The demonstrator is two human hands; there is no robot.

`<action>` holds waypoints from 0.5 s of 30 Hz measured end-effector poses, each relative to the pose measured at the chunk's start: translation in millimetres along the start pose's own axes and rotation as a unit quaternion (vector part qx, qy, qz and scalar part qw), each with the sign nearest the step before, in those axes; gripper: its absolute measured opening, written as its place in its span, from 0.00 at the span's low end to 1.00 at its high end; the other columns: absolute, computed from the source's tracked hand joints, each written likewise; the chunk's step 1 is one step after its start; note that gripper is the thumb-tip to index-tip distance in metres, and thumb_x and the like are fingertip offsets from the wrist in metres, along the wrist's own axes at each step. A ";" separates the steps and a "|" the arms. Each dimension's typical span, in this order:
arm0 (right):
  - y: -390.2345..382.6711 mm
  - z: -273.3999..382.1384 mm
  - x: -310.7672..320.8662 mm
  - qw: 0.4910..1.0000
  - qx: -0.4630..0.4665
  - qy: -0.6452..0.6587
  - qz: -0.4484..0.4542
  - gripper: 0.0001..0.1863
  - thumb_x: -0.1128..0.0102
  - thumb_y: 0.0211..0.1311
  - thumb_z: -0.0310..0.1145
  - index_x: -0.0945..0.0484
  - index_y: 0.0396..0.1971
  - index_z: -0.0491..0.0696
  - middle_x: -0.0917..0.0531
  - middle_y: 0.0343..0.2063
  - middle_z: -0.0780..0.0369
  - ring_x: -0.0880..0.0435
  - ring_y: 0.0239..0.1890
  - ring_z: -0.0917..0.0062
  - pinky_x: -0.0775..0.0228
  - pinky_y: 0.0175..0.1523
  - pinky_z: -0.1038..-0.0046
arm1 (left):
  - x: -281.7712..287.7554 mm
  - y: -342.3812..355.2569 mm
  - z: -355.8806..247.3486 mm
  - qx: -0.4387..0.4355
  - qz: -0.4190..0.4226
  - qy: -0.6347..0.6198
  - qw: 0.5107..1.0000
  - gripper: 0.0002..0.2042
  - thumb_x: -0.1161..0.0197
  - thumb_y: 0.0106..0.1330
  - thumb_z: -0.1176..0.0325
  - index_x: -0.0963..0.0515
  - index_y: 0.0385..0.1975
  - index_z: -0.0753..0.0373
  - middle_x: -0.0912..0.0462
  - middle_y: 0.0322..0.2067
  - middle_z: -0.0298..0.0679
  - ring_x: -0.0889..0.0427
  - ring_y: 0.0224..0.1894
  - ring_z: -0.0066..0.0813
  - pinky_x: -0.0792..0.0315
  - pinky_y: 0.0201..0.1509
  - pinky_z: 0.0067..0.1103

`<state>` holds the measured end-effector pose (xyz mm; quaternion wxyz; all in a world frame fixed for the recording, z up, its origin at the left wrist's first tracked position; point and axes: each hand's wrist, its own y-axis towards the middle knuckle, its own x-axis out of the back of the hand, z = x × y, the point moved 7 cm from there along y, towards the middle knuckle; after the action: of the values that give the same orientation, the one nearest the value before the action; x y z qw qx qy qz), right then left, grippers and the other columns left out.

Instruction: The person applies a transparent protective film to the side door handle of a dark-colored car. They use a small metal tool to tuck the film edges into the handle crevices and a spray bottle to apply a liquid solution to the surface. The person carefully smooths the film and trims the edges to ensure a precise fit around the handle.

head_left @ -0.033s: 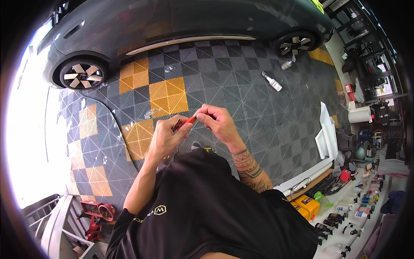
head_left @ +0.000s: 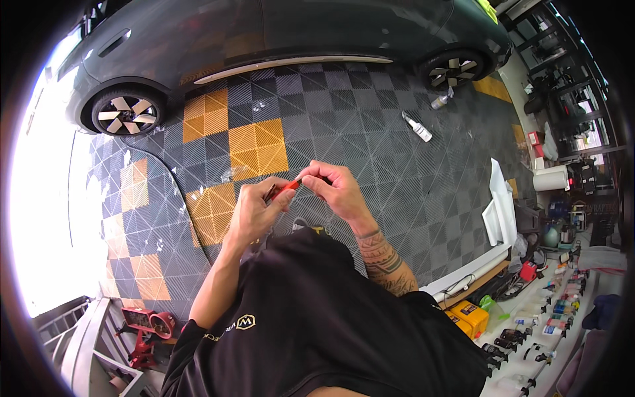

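Left hand (head_left: 256, 209) grip clamped on red tool (head_left: 288, 188), right hand (head_left: 335, 190) grip pinched at its tip; handling appears unfinished, remainder cannot be told

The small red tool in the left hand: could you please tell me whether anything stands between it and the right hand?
Nothing visible does: the left hand holds the small red tool, with the right hand at its upper end.

Shirt (head_left: 291, 304): black, smooth fabric, loosely draped
Left sleeve (head_left: 181, 344): black, ending near the elbow
Chest emblem (head_left: 245, 321): pale gold hexagon, lettering (head_left: 230, 326) beside it
Right forearm (head_left: 382, 259): dark tattoo, banded geometric patterns
Left hand (head_left: 255, 210): bare
Right hand (head_left: 335, 190): bare
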<state>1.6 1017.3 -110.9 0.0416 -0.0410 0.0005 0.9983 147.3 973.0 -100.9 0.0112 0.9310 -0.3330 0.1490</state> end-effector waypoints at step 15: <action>47.5 45.5 -57.6 0.978 0.141 -0.153 -0.032 0.04 0.34 0.51 0.20 0.19 0.27 0.45 0.28 0.20 0.71 0.35 0.20 0.91 0.44 0.25 0.85 | 73.8 -2.1 -3.2 -0.112 -0.025 -0.052 0.992 0.12 0.41 0.64 0.75 0.21 0.47 0.64 0.17 0.31 0.43 0.20 0.31 0.26 0.26 0.38 0.20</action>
<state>51.2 965.4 -61.0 0.0782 0.1186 0.1340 0.9807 201.9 929.5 -76.6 0.1014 0.9384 -0.3245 0.0622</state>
